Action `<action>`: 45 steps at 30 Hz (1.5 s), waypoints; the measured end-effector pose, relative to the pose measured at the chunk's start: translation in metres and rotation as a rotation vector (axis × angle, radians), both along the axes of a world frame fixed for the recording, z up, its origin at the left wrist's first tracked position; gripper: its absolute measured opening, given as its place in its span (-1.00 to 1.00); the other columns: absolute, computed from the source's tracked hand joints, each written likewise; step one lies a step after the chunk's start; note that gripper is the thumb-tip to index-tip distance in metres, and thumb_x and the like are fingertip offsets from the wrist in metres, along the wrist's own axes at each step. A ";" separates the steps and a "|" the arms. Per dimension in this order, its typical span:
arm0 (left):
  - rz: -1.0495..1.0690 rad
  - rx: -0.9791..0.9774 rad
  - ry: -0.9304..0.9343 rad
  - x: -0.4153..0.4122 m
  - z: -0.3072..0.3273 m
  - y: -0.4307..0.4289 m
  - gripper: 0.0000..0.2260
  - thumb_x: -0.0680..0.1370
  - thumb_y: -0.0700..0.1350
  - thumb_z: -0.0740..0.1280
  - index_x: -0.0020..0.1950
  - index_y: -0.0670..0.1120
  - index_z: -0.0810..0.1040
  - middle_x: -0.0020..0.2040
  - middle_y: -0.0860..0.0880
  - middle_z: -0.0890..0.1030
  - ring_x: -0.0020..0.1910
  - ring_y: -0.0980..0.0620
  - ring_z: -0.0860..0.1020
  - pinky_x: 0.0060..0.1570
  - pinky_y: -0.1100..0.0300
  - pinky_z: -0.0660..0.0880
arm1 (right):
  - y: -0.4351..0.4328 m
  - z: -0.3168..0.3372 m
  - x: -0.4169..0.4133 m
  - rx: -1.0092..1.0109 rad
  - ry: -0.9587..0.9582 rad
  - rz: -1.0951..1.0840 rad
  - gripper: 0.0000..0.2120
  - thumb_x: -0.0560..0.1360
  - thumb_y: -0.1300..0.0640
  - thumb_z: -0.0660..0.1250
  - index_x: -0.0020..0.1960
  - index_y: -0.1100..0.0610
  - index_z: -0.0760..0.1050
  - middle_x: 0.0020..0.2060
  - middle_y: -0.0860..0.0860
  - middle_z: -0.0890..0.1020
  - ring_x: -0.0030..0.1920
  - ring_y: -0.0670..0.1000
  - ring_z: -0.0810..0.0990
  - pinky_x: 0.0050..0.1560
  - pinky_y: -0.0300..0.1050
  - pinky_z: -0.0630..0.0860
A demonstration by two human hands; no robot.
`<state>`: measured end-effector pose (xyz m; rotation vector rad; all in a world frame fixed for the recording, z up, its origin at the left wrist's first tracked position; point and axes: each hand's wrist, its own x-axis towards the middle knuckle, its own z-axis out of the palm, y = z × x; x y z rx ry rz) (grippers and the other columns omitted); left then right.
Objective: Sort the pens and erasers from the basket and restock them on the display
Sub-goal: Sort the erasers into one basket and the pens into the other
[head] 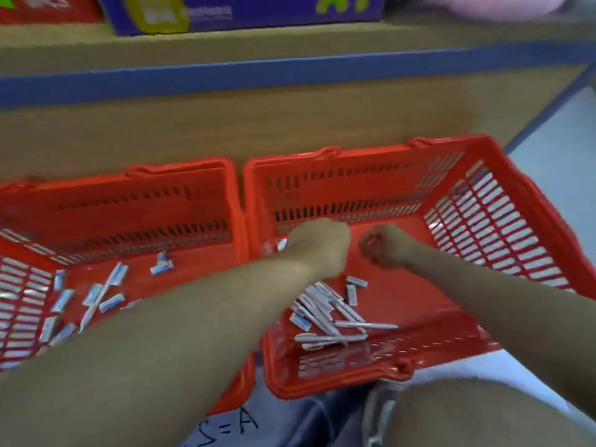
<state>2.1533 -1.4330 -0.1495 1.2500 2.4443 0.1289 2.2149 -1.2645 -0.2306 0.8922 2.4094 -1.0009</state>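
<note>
Nearest the camera, grey cloth (306,421) lies across the person's lap, just below the near rim of the right basket (338,387), a red slotted shopping basket. Inside it, towards the near left, is a loose pile of white pens (325,312) lying crossed over each other, with a few small blue-and-white erasers (352,293) at the pile's edges.

Both bare forearms reach in over this basket. The left hand (317,245) hangs over its far-left part with the fingers curled under. A pale wrapped piece shows at its left edge, but motion blur hides whether the hand grips it. The right hand (385,248) is just beside it, nearer the basket's middle, balled into a loose fist. Whether it holds anything cannot be told.

Touching the right basket's left wall stands a 2nd red basket (145,201). About 10 more erasers (111,301) lie scattered on its floor.

Behind the right basket rises a wooden display unit (225,130) with a blue stripe (258,75). A purple box (242,11) and a red box (48,8) sit on top of it. Pale floor (554,150) shows to the right of the basket.
</note>
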 end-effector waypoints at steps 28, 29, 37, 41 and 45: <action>0.622 -0.137 -0.163 0.028 -0.161 0.052 -0.69 0.42 -0.09 0.38 0.16 -0.05 0.52 0.14 -0.08 0.60 0.17 -0.10 0.55 0.11 0.08 0.49 | 0.000 -0.065 -0.007 -0.624 0.015 -0.582 -0.94 0.49 0.30 0.23 -0.14 0.20 0.45 -0.38 0.14 0.46 -0.43 0.05 0.48 -0.23 0.05 0.62; 0.615 -0.138 -0.169 0.030 -0.161 0.053 -0.71 0.43 -0.11 0.36 0.14 -0.06 0.53 0.13 -0.08 0.61 0.16 -0.10 0.56 0.10 0.08 0.50 | 0.001 -0.064 -0.008 -0.645 -0.002 -0.609 -0.90 0.47 0.33 0.20 -0.18 0.19 0.43 -0.38 0.14 0.43 -0.44 0.06 0.46 -0.27 0.01 0.60; 0.872 0.229 -0.184 -0.004 -0.153 0.051 -0.79 0.52 -0.03 0.33 0.08 -0.08 0.62 0.03 -0.11 0.66 0.09 -0.13 0.58 0.02 0.11 0.47 | 0.006 -0.068 -0.016 -0.534 0.076 -0.590 -0.84 0.53 0.28 0.16 -0.13 0.09 0.45 -0.44 0.07 0.42 -0.55 -0.02 0.28 -0.55 -0.37 0.18; 1.089 0.205 -0.216 -0.041 -0.157 0.050 -0.70 0.51 0.01 0.37 0.10 -0.19 0.59 0.07 -0.20 0.64 0.10 -0.18 0.57 0.02 0.10 0.48 | 0.006 -0.061 -0.022 -0.677 0.095 -0.691 -0.78 0.51 0.38 0.16 -0.06 0.12 0.51 -0.35 0.10 0.48 -0.41 0.01 0.43 -0.43 -0.20 0.47; 1.041 0.112 -0.220 -0.048 -0.164 0.054 -0.66 0.46 0.13 0.40 -0.05 -0.16 0.61 -0.06 -0.15 0.66 -0.02 -0.15 0.61 -0.20 0.13 0.44 | 0.009 -0.067 -0.023 -0.747 0.099 -0.661 -0.69 0.45 0.50 0.22 -0.05 0.12 0.52 -0.21 0.15 0.55 -0.22 0.07 0.57 -0.14 -0.03 0.58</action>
